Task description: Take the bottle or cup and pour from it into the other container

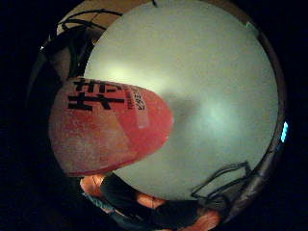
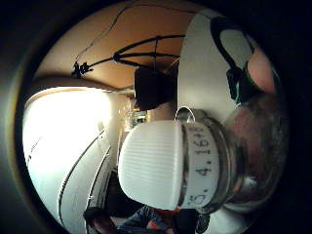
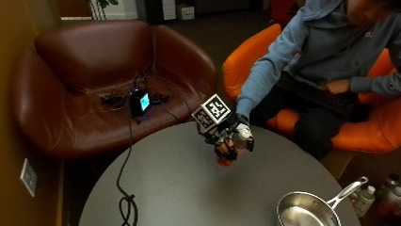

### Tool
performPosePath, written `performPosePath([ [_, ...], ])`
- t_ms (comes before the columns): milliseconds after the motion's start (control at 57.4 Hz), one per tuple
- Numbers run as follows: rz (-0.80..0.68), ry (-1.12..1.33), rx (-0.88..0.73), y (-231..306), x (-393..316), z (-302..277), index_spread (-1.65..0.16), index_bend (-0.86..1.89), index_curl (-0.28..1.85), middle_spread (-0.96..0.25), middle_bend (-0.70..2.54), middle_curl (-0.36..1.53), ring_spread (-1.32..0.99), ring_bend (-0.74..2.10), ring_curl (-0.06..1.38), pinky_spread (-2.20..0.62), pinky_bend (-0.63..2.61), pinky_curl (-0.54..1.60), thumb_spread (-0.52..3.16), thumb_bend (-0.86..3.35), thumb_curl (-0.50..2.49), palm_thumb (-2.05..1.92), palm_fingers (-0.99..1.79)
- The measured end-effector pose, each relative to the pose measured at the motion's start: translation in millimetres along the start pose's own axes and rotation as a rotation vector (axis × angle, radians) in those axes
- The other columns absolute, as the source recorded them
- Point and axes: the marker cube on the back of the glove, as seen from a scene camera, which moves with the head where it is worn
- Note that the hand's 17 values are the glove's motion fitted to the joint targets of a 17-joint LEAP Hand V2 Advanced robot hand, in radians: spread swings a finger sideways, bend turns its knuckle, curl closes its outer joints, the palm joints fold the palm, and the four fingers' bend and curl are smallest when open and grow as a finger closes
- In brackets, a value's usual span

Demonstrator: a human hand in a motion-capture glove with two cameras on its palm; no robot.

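Observation:
My gloved right hand grips a small bottle near the round grey table's far edge. The bottle is tilted, its pale cap toward the person and its red lower end close to the tabletop. I cannot tell whether it touches. In the little finger side palm view the red label with black characters lies against the grey table. The thumb side palm view shows the ribbed white cap and clear neck. A steel pan with a long handle sits at the table's near right edge.
A black cable runs over the table's left side from a device on the brown armchair. The person sits in an orange chair, the bare hand in the lap. Several bottles stand on the floor.

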Motion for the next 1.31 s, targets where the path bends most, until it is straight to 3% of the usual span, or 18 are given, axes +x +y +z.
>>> performPosePath([
  [313,0.009,0.141,-0.038,4.1,-55.3,-1.5,-0.21,0.16,0.45,-0.11,0.27,0.47,-0.23,0.31,0.40,-0.10,0.19,0.31,0.29,-0.03,0.71,1.02,1.10],
  [609,0.027,0.512,-0.072,-10.3,-117.9,9.2,-0.21,0.16,0.45,-0.12,0.25,0.49,-0.23,0.30,0.41,-0.11,0.19,0.33,0.29,-0.04,0.72,1.01,1.10],
  [818,0.026,0.927,-0.087,-34.6,-173.8,32.5,-0.21,0.16,0.45,-0.12,0.25,0.49,-0.24,0.29,0.42,-0.12,0.19,0.34,0.29,-0.04,0.73,1.01,1.11],
  [975,-0.085,1.315,-0.035,-54.6,-205.3,65.4,-0.21,0.16,0.45,-0.12,0.25,0.49,-0.24,0.28,0.42,-0.12,0.20,0.35,0.29,-0.04,0.73,1.01,1.11],
  [1184,-0.240,1.944,-0.004,-39.9,-216.4,119.1,-0.20,0.16,0.45,-0.12,0.24,0.50,-0.24,0.27,0.42,-0.13,0.21,0.36,0.29,-0.04,0.73,1.00,1.12],
  [1306,-0.307,2.098,-0.004,-44.9,-219.4,151.9,-0.20,0.16,0.45,-0.11,0.23,0.50,-0.24,0.27,0.43,-0.14,0.23,0.37,0.29,-0.04,0.74,0.99,1.13],
])
